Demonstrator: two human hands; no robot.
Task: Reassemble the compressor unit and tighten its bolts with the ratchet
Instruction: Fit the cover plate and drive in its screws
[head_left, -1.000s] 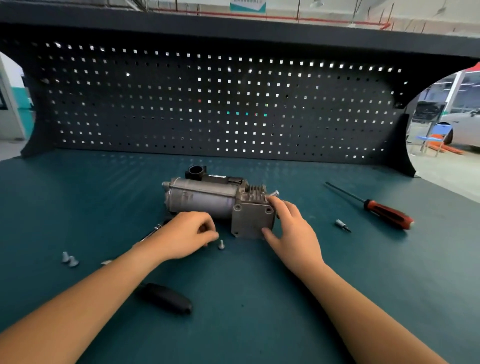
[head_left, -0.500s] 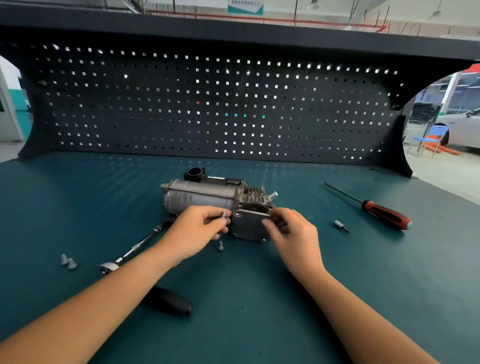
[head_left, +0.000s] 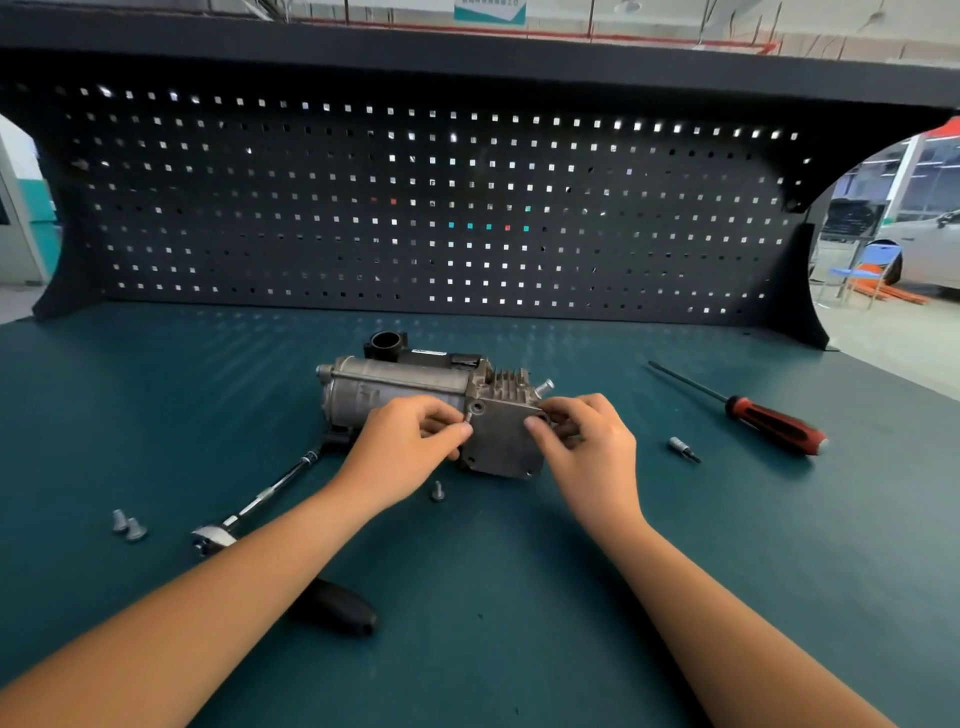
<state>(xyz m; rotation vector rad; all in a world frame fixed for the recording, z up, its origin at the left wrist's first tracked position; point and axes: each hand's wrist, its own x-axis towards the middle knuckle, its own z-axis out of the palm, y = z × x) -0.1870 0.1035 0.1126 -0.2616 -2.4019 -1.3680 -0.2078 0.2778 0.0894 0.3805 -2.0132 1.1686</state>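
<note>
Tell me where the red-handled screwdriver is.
In the head view, the screwdriver lies at the right of the bench, right of the compressor, a small bit just left of it.

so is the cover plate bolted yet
Not yet: the left hand pinches a bolt at the cover plate corner; another bolt lies loose.

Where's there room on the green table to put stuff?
Free: the strip between the grey metal compressor and the black pegboard, and the near right corner, this side of the red-handled screwdriver. Crowded: the left front (silver ratchet, two loose bolts) and around the left hand and right hand.
</note>
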